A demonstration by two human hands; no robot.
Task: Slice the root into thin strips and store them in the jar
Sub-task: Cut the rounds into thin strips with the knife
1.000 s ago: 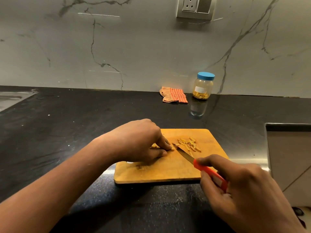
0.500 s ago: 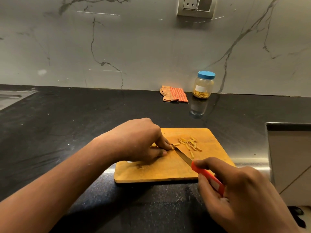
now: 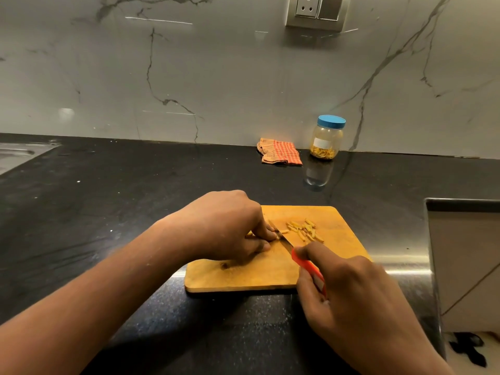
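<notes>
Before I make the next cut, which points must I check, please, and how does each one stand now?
1. Left hand presses the root on the board: ok.
2. Right hand grips the knife handle: ok.
3. Left fingertips clear of the blade: cannot tell, it lies right beside them.
4. Cut strips clear of the blade: ok, piled to its right.
5. Jar open for the strips: not ok, lid on, by the wall.

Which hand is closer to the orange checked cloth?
Left. The left hand holds the root on the board, in front of the cloth; the right hand grips the knife nearer the person.
</notes>
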